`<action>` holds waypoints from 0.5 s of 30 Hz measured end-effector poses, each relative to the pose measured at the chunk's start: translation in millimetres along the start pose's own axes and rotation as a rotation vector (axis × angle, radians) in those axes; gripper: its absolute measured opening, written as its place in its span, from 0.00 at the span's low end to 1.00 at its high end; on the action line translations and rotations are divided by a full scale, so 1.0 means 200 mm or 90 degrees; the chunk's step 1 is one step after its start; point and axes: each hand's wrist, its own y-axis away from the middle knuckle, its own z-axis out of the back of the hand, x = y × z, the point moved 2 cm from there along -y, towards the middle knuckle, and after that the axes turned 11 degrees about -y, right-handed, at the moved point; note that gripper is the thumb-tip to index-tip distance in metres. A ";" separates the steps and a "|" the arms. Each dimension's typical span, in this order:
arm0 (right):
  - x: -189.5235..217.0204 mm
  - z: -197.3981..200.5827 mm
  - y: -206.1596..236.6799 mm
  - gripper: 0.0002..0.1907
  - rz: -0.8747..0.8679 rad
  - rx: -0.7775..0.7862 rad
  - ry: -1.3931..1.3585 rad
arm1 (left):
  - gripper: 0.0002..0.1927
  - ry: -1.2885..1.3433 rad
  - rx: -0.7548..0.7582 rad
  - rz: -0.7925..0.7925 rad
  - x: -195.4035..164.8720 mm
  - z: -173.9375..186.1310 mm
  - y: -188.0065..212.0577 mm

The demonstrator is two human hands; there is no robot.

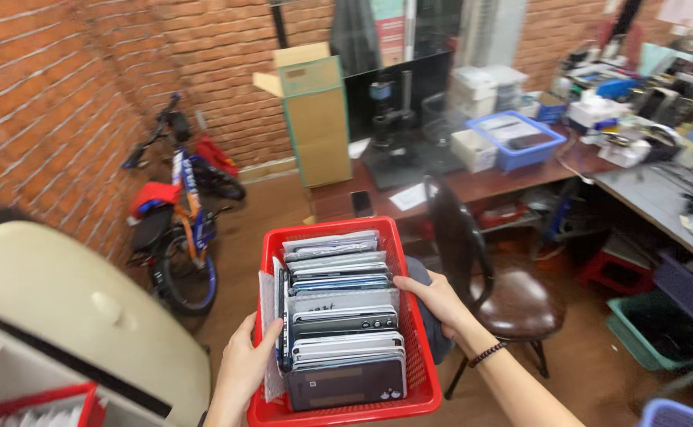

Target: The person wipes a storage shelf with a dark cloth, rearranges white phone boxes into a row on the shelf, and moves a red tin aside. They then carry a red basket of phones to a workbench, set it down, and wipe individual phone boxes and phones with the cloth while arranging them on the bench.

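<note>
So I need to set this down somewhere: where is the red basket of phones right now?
In the head view the red basket sits bottom centre, held between the left hand and right hand, just left of the dark wooden chair.

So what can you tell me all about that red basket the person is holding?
The red basket looks like plastic, with mesh walls full of little holes and a solid rim. It is rectangular and held level in the air above the brown floor. The left hand grips its left side and the right hand grips its right side. Inside, a tight row of flat phones stands on edge, some in clear wrapping, filling it almost completely.
</note>
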 end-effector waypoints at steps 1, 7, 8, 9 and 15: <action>0.06 0.11 0.03 0.24 0.020 -0.027 -0.001 | 0.30 -0.003 0.025 -0.027 -0.10 -0.07 -0.02; 0.44 0.76 0.24 0.24 0.104 -0.176 0.027 | 0.29 0.090 0.170 -0.112 -0.73 -0.59 -0.08; 0.49 0.88 0.29 0.24 0.112 -0.193 0.020 | 0.28 0.081 0.187 -0.120 -0.83 -0.68 -0.06; 0.55 0.99 0.32 0.24 0.122 -0.211 0.014 | 0.28 0.073 0.204 -0.130 -0.93 -0.78 -0.06; 0.83 1.68 0.51 0.24 0.144 -0.324 -0.036 | 0.25 0.101 0.295 -0.229 -1.54 -1.41 0.02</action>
